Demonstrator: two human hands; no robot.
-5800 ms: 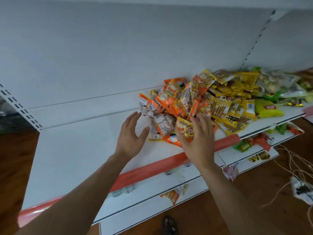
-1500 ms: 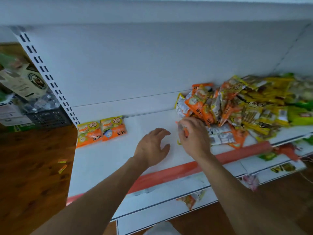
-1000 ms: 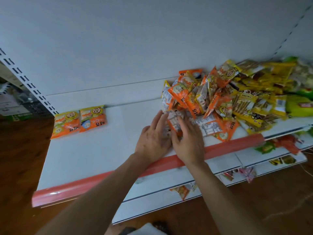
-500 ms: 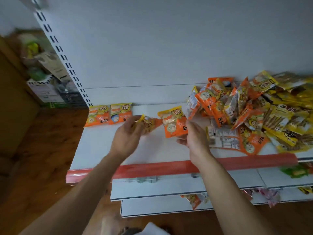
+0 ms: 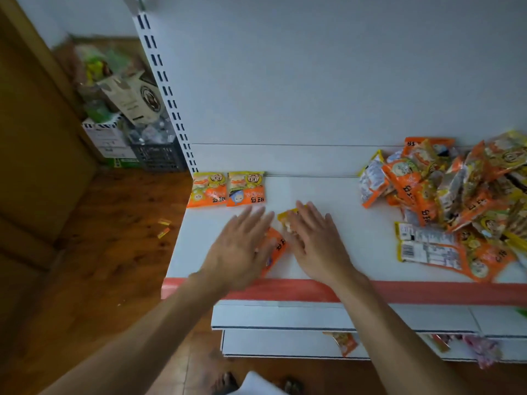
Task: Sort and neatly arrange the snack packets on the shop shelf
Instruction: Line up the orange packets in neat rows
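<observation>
Two orange-and-yellow snack packets (image 5: pixel 226 189) lie side by side at the back left corner of the white shelf (image 5: pixel 356 252). In front of them, my left hand (image 5: pixel 238 249) and my right hand (image 5: pixel 316 242) lie flat with straight fingers over two more orange packets (image 5: pixel 276 246), pressing them onto the shelf; most of each packet is hidden under the hands. A mixed heap of orange and yellow packets (image 5: pixel 445 189) sits at the right of the shelf, with two packets lying back side up (image 5: pixel 427 246) in front of it.
A red price strip (image 5: pixel 413 292) runs along the shelf's front edge. Lower shelves (image 5: pixel 285 317) jut out below, with a few stray packets. Left of the slotted upright (image 5: pixel 168 98) stand boxes and a dark crate (image 5: pixel 159 155) on the wooden floor.
Half a second ago each hand held an orange packet in the air above the shelf. Both packets now lie on the shelf under my flattened hands, in front of the two placed packets.
</observation>
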